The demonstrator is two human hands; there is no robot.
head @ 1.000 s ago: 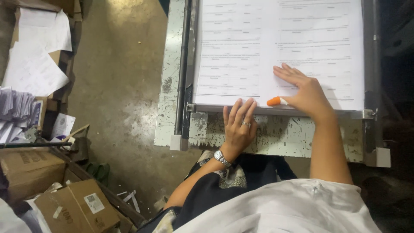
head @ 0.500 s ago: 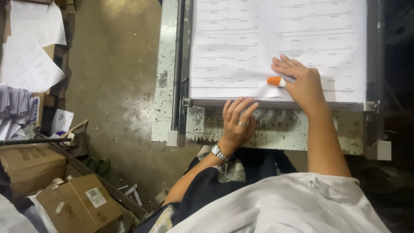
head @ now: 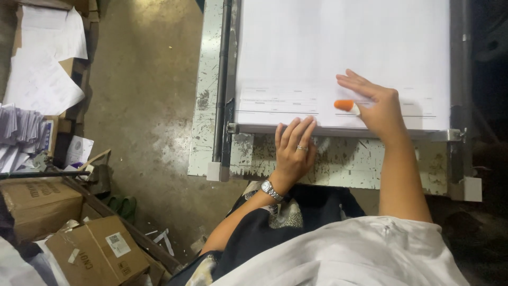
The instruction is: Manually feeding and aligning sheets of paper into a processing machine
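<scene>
A wide stack of white printed sheets (head: 328,47) lies on a worn, paint-chipped metal table (head: 344,164). My left hand (head: 293,148), with a ring and a wristwatch, rests flat on the near edge of the stack, fingers slightly spread. Farther in, my right hand (head: 377,106) lies flat on the top sheet. An orange rubber finger cap (head: 344,105) sits on its thumb. Neither hand grips anything.
A dark metal rail (head: 222,79) runs along the stack's left side. A grey bar (head: 459,79) bounds its right. Left of the table is a concrete floor (head: 143,106), with cardboard boxes (head: 95,254), loose papers (head: 42,74) and bundled sheets (head: 18,130).
My right hand has slid away from the near edge, farther onto the top sheet. My left hand stays at the stack's near edge.
</scene>
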